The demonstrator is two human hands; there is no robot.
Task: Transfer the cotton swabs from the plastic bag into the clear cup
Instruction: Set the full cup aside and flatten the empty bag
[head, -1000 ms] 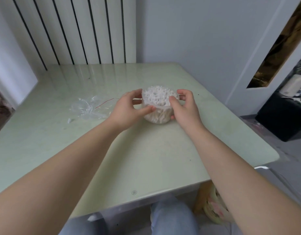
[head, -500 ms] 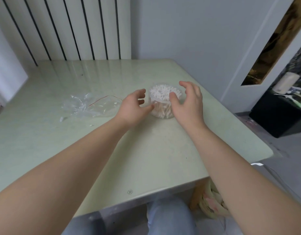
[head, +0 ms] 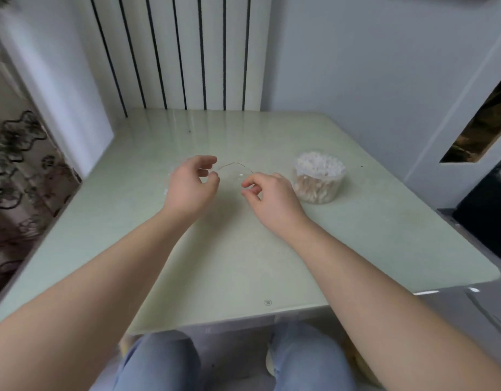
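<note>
Left hand [head: 191,184] and right hand [head: 269,193], fingers curled, each seem to pinch an edge of the crumpled plastic bag [head: 232,176] just left of the clear cup [head: 317,191], probably checking it is empty, since the cotton swabs [head: 318,165] already fill that cup.

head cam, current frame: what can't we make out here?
1. Plastic bag: in the head view the clear film nearly vanishes against the table. Only its red strip shows, so its outline and anything inside are unreadable.
2. Left hand and right hand: fingers curled at the bag, but whether they actually pinch it is unclear.
3. Cotton swabs in the cup: too small and blurred to count.
</note>
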